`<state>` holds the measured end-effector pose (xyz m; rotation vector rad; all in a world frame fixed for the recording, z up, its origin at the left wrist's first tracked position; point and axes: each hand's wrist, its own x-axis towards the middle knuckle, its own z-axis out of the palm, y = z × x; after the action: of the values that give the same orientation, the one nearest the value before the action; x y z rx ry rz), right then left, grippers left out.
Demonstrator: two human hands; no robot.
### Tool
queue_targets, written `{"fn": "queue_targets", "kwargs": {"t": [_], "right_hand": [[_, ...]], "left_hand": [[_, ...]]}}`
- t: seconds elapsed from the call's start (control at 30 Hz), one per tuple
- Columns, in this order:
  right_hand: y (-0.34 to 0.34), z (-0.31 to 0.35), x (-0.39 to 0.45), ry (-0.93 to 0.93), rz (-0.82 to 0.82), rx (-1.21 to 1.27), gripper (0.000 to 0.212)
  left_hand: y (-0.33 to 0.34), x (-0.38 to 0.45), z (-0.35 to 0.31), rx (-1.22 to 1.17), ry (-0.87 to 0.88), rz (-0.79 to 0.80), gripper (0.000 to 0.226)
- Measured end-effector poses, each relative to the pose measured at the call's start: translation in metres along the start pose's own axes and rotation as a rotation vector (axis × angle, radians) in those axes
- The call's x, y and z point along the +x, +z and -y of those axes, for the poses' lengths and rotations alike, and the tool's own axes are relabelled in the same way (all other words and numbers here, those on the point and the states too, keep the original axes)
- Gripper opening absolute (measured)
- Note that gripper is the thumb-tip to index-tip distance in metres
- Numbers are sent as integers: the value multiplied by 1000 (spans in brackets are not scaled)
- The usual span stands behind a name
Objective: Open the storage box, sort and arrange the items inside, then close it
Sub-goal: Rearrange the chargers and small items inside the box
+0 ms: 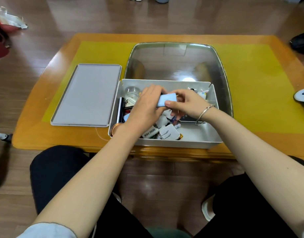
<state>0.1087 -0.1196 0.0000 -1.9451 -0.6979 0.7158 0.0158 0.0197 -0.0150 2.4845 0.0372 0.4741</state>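
Grey lid (87,95) lies left of the open storage box (196,140) on the worktop (261,79) — both hands, left (144,107) and right (185,103), pinch a pale blue item (166,99) above its clutter.

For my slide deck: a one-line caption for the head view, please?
Both hands, left hand and right hand, hold a light-blue item over the open storage box, lid set aside.

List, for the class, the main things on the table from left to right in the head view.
Grey lid → white storage box, where both hands hold a light blue item → white game controller at the right edge.
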Motion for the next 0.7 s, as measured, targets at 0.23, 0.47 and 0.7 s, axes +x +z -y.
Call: {"fn": "queue_targets", "kwargs": {"t": [0.23, 0.47, 0.7], "right_hand": [[-38, -43, -20, 43, -521, -347, 40], [-38, -60, -32, 21, -548, -403, 42], [-34, -68, -33, -29, -540, -329, 39]], "left_hand": [[14, -1, 6, 278, 169, 438, 85], [23, 9, -1, 506, 388, 748, 52], [23, 7, 9, 456, 372, 614, 53]]}}
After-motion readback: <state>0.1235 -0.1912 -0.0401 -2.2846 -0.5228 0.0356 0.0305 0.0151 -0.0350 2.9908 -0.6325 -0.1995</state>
